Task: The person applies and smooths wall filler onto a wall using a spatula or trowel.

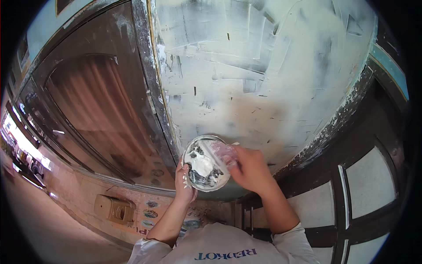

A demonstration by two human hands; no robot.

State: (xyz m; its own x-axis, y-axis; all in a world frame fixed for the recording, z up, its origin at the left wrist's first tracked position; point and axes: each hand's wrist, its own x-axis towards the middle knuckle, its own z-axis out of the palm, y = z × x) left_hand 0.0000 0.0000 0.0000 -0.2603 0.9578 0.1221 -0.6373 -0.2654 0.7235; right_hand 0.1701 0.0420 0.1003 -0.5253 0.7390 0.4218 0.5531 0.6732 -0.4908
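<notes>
While the tub [210,189] sits in the left grip [181,184], the right [252,170] clutches a scraper [221,152].

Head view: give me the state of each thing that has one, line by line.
Round tub, open
White paste, smeared inside the tub
Pinkish flat tool, over the tub
Left hand, gripping the tub
Right hand, gripping the tool
Wall, patchily coated
Curtain, hanging in folds

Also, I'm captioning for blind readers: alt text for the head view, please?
A person's left hand holds a round container of white paste; the right hand holds a flat pinkish tool at its rim, before a patchy pale wall. A dark door stands left.
</notes>
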